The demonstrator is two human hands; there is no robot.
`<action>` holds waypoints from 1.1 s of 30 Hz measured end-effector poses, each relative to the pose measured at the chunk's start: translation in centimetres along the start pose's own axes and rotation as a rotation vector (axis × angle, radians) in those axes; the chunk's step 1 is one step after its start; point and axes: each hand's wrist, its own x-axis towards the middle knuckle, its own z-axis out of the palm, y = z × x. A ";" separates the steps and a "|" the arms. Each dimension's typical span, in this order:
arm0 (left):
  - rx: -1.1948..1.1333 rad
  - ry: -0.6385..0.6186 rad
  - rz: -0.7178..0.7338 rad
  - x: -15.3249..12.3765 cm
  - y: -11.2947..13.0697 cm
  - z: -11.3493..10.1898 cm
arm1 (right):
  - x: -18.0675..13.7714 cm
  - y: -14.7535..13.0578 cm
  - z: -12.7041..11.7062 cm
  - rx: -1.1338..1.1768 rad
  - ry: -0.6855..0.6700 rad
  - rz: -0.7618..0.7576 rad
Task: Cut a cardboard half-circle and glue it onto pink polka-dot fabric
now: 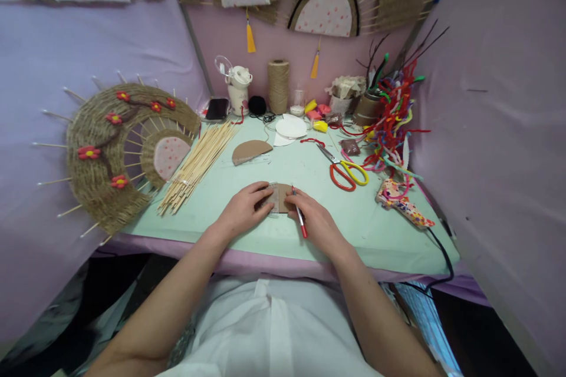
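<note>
A small piece of brown cardboard (285,205) with a curved edge lies on the table in front of me. Across its left part rests a clear ruler (275,200). My left hand (246,210) lies over the ruler and the cardboard's left side, fingers stretched and apart, pressing down. Between the fingers of my right hand (316,219) is a pencil (301,222) with a red end, tilted, its upper tip near the cardboard's right side. Just beyond, a brown cardboard half-circle (252,151) lies flat, a clear plastic strip along its straight edge.
Left are bundled thin sticks (198,168) and a twine-wrapped arch (97,153). Scissors (342,169), a patterned glue gun (404,203) with a cord and colourful pipe cleaners (393,123) lie right. Behind are white paper pieces (290,126), a twine spool (278,87) and a phone (218,109).
</note>
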 end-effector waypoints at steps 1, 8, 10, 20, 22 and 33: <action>-0.001 -0.001 0.000 0.0 0.0 0.0 | 0.0 0.0 0.0 0.001 0.001 0.003; -0.011 -0.001 0.002 0.0 0.0 0.1 | 0.0 -0.2 0.0 -0.009 -0.009 0.014; -0.014 -0.005 0.005 0.0 0.0 0.1 | 0.1 -0.2 -0.1 -0.013 -0.016 0.018; -0.028 -0.014 -0.008 0.0 0.0 0.0 | 0.0 -0.2 -0.1 -0.007 -0.011 0.019; -0.027 -0.019 -0.010 0.0 -0.1 0.0 | 0.0 -0.2 -0.1 -0.004 -0.013 0.015; -0.019 -0.015 -0.011 0.0 -0.1 0.0 | 0.0 -0.3 -0.1 0.026 0.009 0.029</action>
